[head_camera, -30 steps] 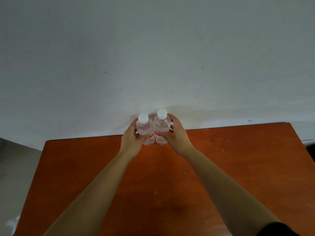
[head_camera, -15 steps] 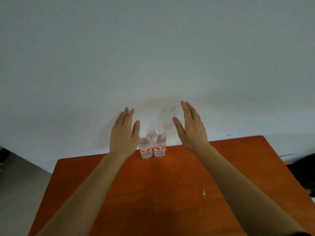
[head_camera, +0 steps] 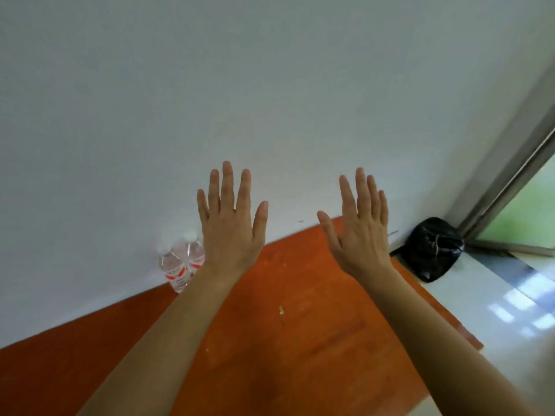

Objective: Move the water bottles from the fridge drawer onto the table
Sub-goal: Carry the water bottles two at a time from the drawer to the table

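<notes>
I've got two water bottles (head_camera: 179, 267) upright, side by side, at the table's (head_camera: 300, 340) far left edge against the wall. Left hand (head_camera: 229, 232) just right of them, fingers spread, released. Right hand (head_camera: 359, 235) flat, holding nothing. Black bag (head_camera: 432, 250) far right.

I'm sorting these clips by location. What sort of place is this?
Probably a plain indoor room: an orange table stands against a bare white wall with two water bottles on it, and a black bag lies beside a metal-framed glass door.
</notes>
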The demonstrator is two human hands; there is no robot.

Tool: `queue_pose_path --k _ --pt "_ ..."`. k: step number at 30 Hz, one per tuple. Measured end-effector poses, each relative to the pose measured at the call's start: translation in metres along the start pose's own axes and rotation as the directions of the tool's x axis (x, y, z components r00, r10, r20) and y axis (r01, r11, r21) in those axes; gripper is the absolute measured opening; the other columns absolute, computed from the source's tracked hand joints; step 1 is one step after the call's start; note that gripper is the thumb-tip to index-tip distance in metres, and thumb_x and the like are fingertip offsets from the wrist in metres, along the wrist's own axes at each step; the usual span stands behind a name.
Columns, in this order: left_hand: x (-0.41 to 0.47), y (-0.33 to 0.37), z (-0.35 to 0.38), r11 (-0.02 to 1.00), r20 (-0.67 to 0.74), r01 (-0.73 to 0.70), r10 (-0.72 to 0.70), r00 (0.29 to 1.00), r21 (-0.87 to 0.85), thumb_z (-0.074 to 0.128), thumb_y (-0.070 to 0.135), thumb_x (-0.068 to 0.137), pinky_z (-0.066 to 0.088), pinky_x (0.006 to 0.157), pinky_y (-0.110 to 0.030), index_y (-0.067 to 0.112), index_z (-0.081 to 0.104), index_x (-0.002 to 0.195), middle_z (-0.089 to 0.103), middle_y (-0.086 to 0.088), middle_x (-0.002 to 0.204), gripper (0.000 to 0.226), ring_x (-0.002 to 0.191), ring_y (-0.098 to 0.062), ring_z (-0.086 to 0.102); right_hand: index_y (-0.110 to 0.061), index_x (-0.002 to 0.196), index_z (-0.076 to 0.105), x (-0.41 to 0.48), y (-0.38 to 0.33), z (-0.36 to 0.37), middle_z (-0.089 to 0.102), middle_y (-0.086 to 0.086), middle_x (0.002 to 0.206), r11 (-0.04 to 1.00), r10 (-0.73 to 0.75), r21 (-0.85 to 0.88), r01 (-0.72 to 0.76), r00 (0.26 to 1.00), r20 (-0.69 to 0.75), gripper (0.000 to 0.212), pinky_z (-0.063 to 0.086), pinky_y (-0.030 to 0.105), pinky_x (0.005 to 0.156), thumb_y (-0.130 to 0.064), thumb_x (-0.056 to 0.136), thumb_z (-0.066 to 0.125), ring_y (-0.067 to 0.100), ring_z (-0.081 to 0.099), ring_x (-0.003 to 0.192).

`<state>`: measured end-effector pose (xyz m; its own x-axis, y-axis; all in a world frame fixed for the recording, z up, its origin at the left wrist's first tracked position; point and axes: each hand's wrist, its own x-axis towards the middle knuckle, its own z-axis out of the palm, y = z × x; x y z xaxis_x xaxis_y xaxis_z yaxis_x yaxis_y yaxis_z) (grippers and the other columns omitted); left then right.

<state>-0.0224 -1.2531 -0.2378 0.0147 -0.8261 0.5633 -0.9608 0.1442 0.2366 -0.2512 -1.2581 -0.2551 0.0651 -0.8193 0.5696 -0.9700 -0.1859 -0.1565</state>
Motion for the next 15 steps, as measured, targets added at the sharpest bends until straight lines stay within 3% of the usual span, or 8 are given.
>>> queue_pose_path --k 7,10,15 --pt "-0.019 0.158 0.000 0.974 0.029 -0.198 0.202 0.979 -0.114 0.008 0.061 0.099 0.006 0.121 -0.057 0.024 0.009 0.158 -0.001 -0.005 0.167 0.070 0.153 -0.025 -0.005 -0.016 0.160 0.011 -0.075 0.123 -0.091 0.000 0.011 0.168 0.976 0.202 -0.064 -0.211 0.972 -0.120 0.075 0.009 0.054 0.123 -0.056 0.101 0.036 0.028 -0.004 0.155" --pt "-0.053 0.261 0.004 0.930 0.019 -0.311 0.321 0.947 -0.198 0.015 0.057 0.101 0.004 0.122 -0.056 0.025 0.007 0.158 -0.004 -0.004 0.166 0.066 0.153 -0.024 -0.007 -0.017 0.160 0.011 -0.139 0.198 -0.151 0.001 0.011 0.168 0.948 0.266 -0.132 -0.291 0.948 -0.177 0.075 0.010 0.054 0.123 -0.056 0.101 0.035 0.029 -0.002 0.155" --pt "-0.139 0.456 -0.002 0.821 0.039 -0.454 0.496 0.867 -0.347 0.009 0.060 0.099 0.009 0.120 -0.059 0.023 0.008 0.158 -0.002 -0.007 0.166 0.070 0.153 -0.027 -0.003 -0.016 0.160 0.011 -0.272 0.329 -0.273 -0.002 0.010 0.168 0.854 0.405 -0.247 -0.459 0.882 -0.241 0.076 0.010 0.054 0.123 -0.058 0.100 0.032 0.028 -0.005 0.154"
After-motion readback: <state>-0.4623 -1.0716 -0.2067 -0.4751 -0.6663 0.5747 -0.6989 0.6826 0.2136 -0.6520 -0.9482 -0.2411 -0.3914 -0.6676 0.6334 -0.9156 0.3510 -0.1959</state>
